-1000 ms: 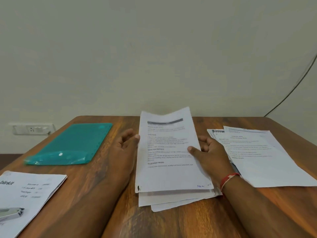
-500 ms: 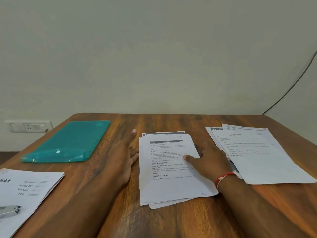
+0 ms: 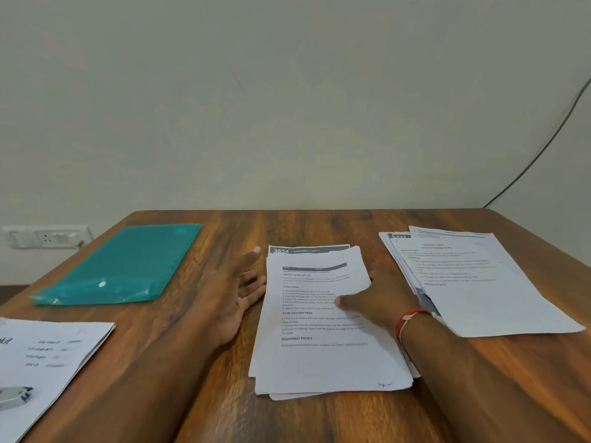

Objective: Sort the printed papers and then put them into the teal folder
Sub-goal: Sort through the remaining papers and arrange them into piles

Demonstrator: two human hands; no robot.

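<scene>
Left hand (image 3: 243,290) spread, fingers straight, touching the middle paper stack (image 3: 323,356) at its 9 o'clock edge. Right hand (image 3: 380,302) relaxed, thumb on the top sheet at 3 o'clock. Readable: "3634", "TASK GOAL", "TASK DESCRIPTION", "REQUIRED PROPS". Teal folder (image 3: 121,263) lies flat at 10 o'clock on the tabletop (image 3: 319,228).

This looks like an office or a study room. A wood-grain table (image 3: 319,228) stands against a plain pale wall (image 3: 287,107). Printed papers (image 3: 319,362) lie stacked near the middle of its near edge, with a second stack (image 3: 486,302) toward the right edge and a loose sheet (image 3: 48,353) at the near left corner (a small metal object (image 3: 16,394), possibly a stapler, lies on it). A teal folder (image 3: 121,263) lies toward the far left corner. A socket plate (image 3: 48,237) sits on the wall, and a dark cable (image 3: 543,148) climbs it at the right.
</scene>
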